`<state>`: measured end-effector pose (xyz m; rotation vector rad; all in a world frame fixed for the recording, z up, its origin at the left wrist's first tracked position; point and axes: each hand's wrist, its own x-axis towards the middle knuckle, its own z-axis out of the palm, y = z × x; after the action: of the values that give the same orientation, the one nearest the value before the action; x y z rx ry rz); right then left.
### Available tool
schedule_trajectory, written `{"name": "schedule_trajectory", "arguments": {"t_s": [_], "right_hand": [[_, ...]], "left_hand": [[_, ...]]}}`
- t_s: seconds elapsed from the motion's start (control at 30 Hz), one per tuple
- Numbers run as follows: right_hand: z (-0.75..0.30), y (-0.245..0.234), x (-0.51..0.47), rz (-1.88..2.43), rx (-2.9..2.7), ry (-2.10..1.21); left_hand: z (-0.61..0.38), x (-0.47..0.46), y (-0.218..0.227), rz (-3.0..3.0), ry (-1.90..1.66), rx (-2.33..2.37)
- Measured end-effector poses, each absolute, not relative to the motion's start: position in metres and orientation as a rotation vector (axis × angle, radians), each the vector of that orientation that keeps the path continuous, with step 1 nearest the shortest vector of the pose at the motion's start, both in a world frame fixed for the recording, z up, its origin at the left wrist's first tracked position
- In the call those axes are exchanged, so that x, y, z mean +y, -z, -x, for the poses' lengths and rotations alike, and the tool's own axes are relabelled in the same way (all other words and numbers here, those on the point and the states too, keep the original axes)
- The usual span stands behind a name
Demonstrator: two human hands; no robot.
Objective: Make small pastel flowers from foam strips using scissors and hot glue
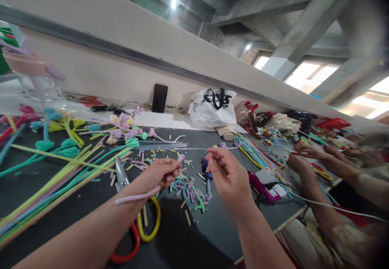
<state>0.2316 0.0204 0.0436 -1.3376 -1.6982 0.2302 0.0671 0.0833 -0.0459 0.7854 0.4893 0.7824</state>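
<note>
My left hand (159, 172) is closed around a lilac pipe cleaner (138, 195). Its long tail hangs out below my fingers, and a short lilac end shows above the fingertips. To the right, my right hand (227, 176) is raised with thumb and forefinger drawn together; whatever may be between them is too small to make out. A blue tool (207, 167), partly hidden, lies just behind that hand. Many short cut pipe cleaner pieces (190, 192) are scattered between both hands. Scissors (148, 220) with red and yellow handles lie partly under my left forearm.
Long pipe cleaners (67, 184) and finished tufted flowers (121, 127) cover the left side. A phone (159, 98) leans on the back wall near a white bag (212, 107). A purple box (266, 186) with a cable lies right. Another person's hands (306, 155) work farther right.
</note>
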Motion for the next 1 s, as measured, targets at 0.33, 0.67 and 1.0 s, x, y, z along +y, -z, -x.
{"name": "schedule_trajectory", "arguments": {"t_s": [0.33, 0.67, 1.0], "right_hand": [[-0.253, 0.011, 0.034, 1.783, -2.047, -0.307], [-0.232, 0.01, 0.086, 1.947, -2.288, -0.247], [-0.253, 0.019, 0.094, 1.948, -2.143, -0.225]], "left_hand": [[-0.062, 0.087, 0.044, -0.657, -0.896, 0.418], [-0.062, 0.088, 0.039, -0.522, -0.982, 0.437], [-0.062, 0.09, 0.04, -0.481, -0.962, 0.422]]}}
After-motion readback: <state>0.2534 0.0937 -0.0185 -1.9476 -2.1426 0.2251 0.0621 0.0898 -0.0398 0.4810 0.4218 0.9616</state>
